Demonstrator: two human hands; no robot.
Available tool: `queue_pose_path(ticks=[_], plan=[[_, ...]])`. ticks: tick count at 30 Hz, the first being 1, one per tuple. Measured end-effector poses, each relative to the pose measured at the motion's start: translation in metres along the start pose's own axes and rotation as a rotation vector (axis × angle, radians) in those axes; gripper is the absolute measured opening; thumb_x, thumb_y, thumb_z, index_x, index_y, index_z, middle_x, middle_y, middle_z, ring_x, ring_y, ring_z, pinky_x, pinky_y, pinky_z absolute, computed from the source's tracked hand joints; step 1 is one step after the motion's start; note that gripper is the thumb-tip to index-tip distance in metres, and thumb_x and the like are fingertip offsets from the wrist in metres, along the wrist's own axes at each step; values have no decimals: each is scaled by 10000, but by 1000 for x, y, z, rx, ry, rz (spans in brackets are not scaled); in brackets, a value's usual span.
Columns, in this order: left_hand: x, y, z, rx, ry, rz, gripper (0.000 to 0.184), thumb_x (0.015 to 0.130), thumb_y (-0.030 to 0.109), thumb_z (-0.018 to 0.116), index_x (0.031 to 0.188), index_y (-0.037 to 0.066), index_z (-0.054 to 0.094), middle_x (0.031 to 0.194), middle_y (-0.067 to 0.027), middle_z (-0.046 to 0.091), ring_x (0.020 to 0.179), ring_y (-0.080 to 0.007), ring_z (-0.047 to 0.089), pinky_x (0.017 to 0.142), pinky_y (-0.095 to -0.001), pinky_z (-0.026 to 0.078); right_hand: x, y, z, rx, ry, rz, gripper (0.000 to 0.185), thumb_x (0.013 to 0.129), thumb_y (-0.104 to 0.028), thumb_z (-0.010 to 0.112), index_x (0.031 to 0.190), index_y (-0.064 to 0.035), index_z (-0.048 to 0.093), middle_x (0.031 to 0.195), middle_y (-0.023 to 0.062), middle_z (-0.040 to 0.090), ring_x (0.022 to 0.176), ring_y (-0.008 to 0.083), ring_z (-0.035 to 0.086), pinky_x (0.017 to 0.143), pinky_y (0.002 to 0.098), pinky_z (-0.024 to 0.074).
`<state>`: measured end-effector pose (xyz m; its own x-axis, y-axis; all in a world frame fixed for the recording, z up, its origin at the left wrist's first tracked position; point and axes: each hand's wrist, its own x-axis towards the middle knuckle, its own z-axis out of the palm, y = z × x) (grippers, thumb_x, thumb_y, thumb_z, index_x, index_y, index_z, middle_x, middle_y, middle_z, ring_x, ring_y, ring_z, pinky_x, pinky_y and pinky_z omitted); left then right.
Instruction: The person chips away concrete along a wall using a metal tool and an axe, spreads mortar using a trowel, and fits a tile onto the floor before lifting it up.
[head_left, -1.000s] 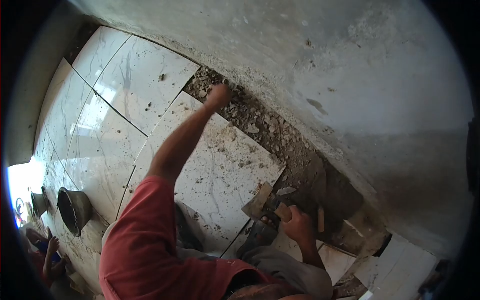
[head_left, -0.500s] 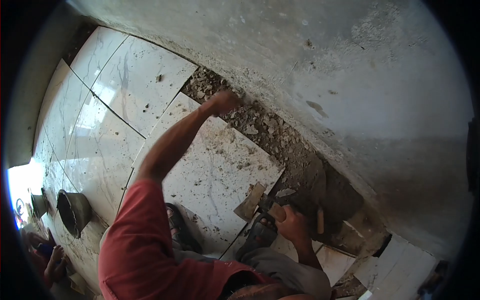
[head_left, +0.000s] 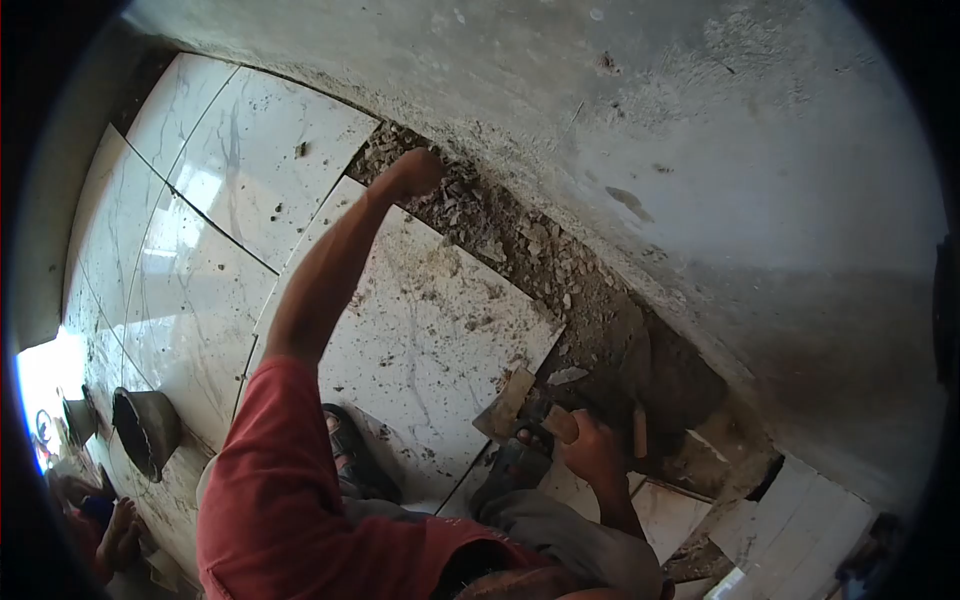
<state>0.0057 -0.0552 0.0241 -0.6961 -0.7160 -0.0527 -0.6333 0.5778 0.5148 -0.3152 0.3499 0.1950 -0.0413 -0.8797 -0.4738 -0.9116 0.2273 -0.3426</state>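
My left hand [head_left: 418,172] is closed over the rubble strip [head_left: 535,245] along the wall, near its far end; what it holds, if anything, is hidden. My right hand [head_left: 592,445] grips the wooden handle of a trowel [head_left: 505,402], whose broad, dirt-stained blade is over the corner of a large white marbled tile [head_left: 430,310]. Dirt and crumbs are scattered on that tile. A wooden handle [head_left: 640,432] stands out of the dirt just right of my right hand.
A rough grey wall [head_left: 700,180] runs beside the strip. Two dark buckets [head_left: 150,430] [head_left: 78,418] stand at left on the tiles. Another person [head_left: 110,530] is at lower left. My sandalled feet [head_left: 350,455] are on the floor. More tiles [head_left: 800,520] lie at lower right.
My left hand first moved right along the rubble, then back left. The trowel blade has shifted slightly left in my right hand. The view has moved a little.
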Motion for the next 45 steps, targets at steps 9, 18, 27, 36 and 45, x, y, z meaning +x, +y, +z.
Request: queue_pose_path(ticks=[9, 18, 27, 36, 45], plan=[[5, -13, 44, 295, -70, -77, 231, 807, 188, 514, 877, 30, 666, 683, -147, 619, 591, -295, 602, 563, -420, 491, -2, 10, 0, -31, -28, 8, 324, 674, -166, 686, 956, -79, 553, 836, 191, 621, 800, 406, 602, 645, 488, 487], [-30, 94, -49, -425, -19, -659, 393, 773, 88, 428, 1101, 106, 643, 648, -164, 619, 501, -267, 613, 530, -356, 535, -10, 8, 1, 18, 12, 20, 330, 652, -140, 693, 942, -81, 548, 801, 193, 621, 773, 419, 598, 642, 494, 480], [-51, 49, -24, -673, -232, -409, 330, 850, 156, 476, 1128, 53, 622, 600, -28, 558, 494, -100, 512, 437, -275, 425, 8, -3, 10, 26, -20, -18, 310, 670, -140, 688, 938, -73, 546, 811, 194, 619, 801, 416, 594, 658, 489, 480], [-9, 32, 20, -202, 133, -56, 306, 843, 169, 513, 1105, 60, 629, 650, -118, 594, 596, -186, 590, 583, -332, 488, 20, -30, -1, 4, -14, -86, 329, 660, -156, 707, 941, -70, 558, 816, 192, 621, 798, 402, 604, 655, 495, 478], [-5, 30, 16, -64, -54, -329, 269, 800, 138, 504, 1020, 84, 649, 798, -150, 657, 681, -294, 641, 647, -368, 511, 5, -3, 3, 6, -12, -9, 321, 660, -153, 705, 934, -74, 559, 787, 206, 622, 779, 411, 604, 642, 492, 485]])
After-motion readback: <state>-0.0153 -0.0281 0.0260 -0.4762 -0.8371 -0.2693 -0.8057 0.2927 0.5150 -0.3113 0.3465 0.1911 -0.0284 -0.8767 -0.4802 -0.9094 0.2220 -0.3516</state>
